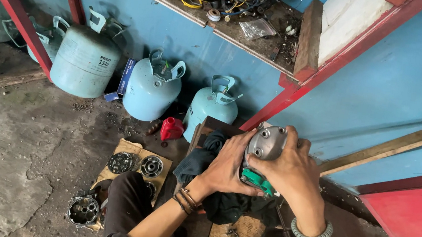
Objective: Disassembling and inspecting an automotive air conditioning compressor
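Both forearms bare, no sleeves: left hand (226, 166) with several thin dark cord bracelets at the wrist, right hand (293, 171) with one grey-green beaded bracelet at the wrist; dark trousers over the knee just left of the left forearm.

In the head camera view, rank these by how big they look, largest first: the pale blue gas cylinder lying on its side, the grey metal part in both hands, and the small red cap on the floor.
1. Gas cylinder, largest.
2. Grey metal part, held between left hand and right hand; nearness to the camera enlarges it.
3. Red cap, smallest.
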